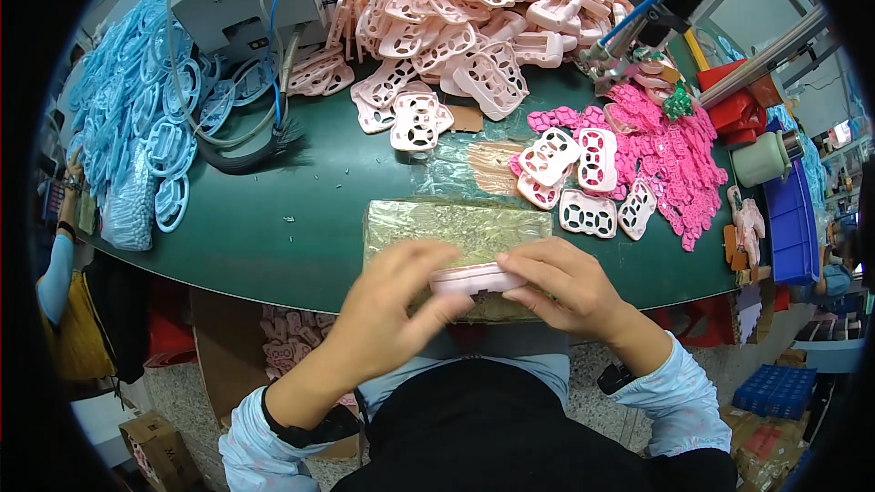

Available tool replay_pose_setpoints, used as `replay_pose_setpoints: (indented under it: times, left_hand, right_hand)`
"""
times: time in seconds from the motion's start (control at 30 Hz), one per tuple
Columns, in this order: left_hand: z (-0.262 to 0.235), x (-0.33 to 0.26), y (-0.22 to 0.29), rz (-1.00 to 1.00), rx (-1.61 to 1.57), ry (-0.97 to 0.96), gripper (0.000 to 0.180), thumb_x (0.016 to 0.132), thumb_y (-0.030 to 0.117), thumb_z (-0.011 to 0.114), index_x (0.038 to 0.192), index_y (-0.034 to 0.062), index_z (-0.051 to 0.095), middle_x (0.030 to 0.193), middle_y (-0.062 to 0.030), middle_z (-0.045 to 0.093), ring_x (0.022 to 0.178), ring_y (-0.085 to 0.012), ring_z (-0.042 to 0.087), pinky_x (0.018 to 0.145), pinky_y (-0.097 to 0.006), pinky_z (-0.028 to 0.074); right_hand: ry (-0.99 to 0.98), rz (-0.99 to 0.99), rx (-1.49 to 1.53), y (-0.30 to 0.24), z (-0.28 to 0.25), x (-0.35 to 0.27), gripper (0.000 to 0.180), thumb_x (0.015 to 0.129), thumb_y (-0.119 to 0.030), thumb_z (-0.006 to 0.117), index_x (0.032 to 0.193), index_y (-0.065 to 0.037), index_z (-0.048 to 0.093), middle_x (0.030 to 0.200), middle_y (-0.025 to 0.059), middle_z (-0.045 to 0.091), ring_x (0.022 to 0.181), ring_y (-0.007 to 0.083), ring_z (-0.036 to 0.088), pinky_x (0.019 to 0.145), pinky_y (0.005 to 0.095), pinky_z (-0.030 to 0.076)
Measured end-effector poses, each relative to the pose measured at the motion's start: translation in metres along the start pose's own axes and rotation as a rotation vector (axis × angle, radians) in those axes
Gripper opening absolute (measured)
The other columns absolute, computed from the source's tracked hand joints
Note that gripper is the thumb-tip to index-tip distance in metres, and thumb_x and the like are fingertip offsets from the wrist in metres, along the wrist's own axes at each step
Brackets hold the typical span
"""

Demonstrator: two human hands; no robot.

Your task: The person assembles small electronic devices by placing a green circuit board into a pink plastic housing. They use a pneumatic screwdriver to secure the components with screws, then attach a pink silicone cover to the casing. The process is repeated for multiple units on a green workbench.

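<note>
Here, the right hand [570, 292] is pinching the right end of a pale pink casing [478, 280], whose long axis is running left to right between the hands. The left hand [387, 296] is curving around the other end, blurring too much to tell contact. Behind, a wrapped block [437, 223] is lying on the green worktop [314, 246].
</note>
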State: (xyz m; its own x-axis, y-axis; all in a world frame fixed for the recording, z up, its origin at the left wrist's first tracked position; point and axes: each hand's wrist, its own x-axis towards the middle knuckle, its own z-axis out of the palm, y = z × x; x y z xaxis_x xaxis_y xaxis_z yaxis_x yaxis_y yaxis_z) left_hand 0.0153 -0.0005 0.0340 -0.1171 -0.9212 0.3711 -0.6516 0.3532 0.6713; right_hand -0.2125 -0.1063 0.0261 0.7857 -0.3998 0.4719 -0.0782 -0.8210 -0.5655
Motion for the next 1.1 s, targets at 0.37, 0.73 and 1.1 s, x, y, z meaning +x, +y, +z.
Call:
replay_pose_setpoints:
  times: [0.37,0.73,1.1]
  left_hand:
    - [0.034,-0.01,0.012,0.056,0.176,0.099,0.039,0.075,0.004,0.075,0.112,-0.0008,0.063,0.095,-0.0154,0.068,0.078,-0.033,0.067,0.066,-0.039,0.055]
    - [0.023,0.004,0.007,0.003,0.114,-0.001,0.038,0.078,0.007,0.072,0.114,0.0007,0.062,0.095,-0.0142,0.066,0.083,-0.0326,0.066,0.069,-0.041,0.053]
    - [0.027,0.005,0.013,0.06,0.272,-0.031,0.035,0.077,0.007,0.07,0.11,-0.0014,0.062,0.093,-0.0135,0.064,0.078,-0.03,0.065,0.064,-0.038,0.052]
  right_hand:
    - [0.087,0.003,-0.153,-0.006,0.017,-0.011,0.034,0.077,-0.013,0.078,0.106,0.0,0.065,0.094,0.0135,0.067,0.081,0.0306,0.065,0.069,0.0374,0.053]
    - [0.114,0.048,-0.128,0.001,0.021,-0.008,0.036,0.081,-0.015,0.074,0.112,-0.002,0.062,0.094,0.014,0.065,0.083,0.0315,0.065,0.069,0.0391,0.053]
    - [-0.04,0.105,-0.259,-0.014,0.018,-0.005,0.035,0.081,-0.015,0.073,0.112,-0.001,0.063,0.096,0.0125,0.063,0.083,0.0312,0.063,0.069,0.0376,0.053]
